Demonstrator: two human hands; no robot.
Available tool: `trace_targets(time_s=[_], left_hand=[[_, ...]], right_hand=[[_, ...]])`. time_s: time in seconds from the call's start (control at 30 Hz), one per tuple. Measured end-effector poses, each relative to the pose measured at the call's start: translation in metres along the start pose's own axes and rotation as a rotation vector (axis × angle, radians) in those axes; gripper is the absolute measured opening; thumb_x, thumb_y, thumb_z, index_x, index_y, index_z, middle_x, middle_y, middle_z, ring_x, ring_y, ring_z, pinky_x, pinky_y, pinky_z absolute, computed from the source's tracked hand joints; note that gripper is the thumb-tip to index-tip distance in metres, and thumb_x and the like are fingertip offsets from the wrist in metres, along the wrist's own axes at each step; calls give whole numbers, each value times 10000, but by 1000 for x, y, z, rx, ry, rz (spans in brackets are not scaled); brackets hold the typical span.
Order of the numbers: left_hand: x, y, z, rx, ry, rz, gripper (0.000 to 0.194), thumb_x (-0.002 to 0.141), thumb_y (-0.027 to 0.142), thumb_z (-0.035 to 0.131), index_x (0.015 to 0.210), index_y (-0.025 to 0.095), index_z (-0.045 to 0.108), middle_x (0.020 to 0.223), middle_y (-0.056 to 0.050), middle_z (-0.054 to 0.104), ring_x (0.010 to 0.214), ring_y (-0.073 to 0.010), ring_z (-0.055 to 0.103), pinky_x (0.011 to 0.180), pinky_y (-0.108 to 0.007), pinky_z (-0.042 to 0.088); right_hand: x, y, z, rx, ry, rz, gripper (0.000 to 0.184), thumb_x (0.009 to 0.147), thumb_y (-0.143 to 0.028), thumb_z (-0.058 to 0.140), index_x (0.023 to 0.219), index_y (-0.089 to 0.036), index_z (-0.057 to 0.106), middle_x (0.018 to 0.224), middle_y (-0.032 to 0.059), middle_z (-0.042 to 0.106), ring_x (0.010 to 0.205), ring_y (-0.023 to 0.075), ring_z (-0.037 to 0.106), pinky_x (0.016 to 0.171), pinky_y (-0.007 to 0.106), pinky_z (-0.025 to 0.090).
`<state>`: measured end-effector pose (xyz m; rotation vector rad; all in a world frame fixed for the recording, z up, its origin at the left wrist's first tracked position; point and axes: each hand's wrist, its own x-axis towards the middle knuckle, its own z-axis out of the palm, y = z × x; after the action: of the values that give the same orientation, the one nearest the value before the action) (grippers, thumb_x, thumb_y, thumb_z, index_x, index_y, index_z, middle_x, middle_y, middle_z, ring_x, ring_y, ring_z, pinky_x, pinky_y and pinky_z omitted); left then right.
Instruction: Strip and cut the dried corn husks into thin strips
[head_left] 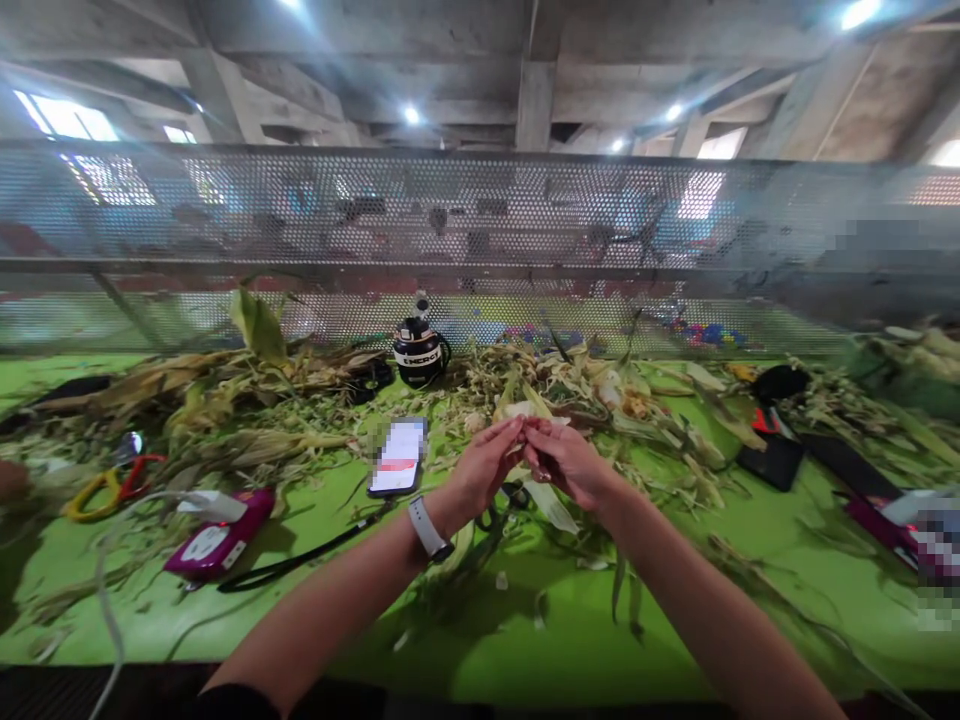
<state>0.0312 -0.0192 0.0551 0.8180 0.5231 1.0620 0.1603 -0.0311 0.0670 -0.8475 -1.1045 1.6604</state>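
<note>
My left hand (484, 465), with a pale-strapped watch (429, 530) on its wrist, is closed, its fingertips drawn together. Opposite it, my right hand (566, 458) is closed too, and the fingertips of both meet above the table. What they pinch is too small to make out. Pale corn husk strips (553, 505) lie just under the hands. Something dark, partly hidden, shows beneath my fingers. Behind the hands spreads a heap of dry husks and plant scraps (592, 390). A lit phone (403, 458) lies to the left of my left hand.
A black jug marked ENERGY (420, 352) stands at the back before a perforated metal screen (480, 215). To the left lie a purple device (221, 535) with a white cable, a black strap (300, 560) and yellow-and-red-handled scissors (101, 495). Another purple device (874, 525) sits far right.
</note>
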Motion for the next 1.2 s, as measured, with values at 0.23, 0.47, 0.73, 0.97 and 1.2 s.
trace_targets(time_s=[0.23,0.47,0.73,0.97,1.2], left_hand=[[12,34,-1,-88,106,110,111,731,232,688,737,139,627,664,6,636,629,-82,602,687,-217,502],[13,78,-24,-46,263,169,82,806,179,592,754,118,608,518,59,500,439,-19,460,481,-123,416],[9,50,-58,-129,218,-19,79,810,172,591,781,100,577,437,99,345,339,4,300,346,-79,247],[10,54,-68,-152,182,-51,79,816,165,586,765,109,561,437,99,347,340,1,317,348,-78,275],[11,42,-65,65,144,-141,106,798,223,621,773,123,596,658,2,614,469,-38,521,482,-144,469]], right_hand=[[-4,18,6,-106,-24,74,416,648,-544,702,682,-179,504,472,-65,489,376,50,361,385,191,256],[-8,29,-20,-925,-44,-53,218,799,-369,577,747,-158,593,649,7,568,600,126,517,577,254,397],[-12,54,-12,-1719,-191,-83,144,800,-230,605,914,-145,618,936,112,595,936,245,552,762,329,417],[-3,30,-25,-1213,-231,7,147,823,-287,576,772,-150,579,819,53,598,777,166,560,702,299,439],[8,-2,-18,-444,-61,134,331,666,-428,722,734,-167,530,577,-22,599,498,100,553,519,239,461]])
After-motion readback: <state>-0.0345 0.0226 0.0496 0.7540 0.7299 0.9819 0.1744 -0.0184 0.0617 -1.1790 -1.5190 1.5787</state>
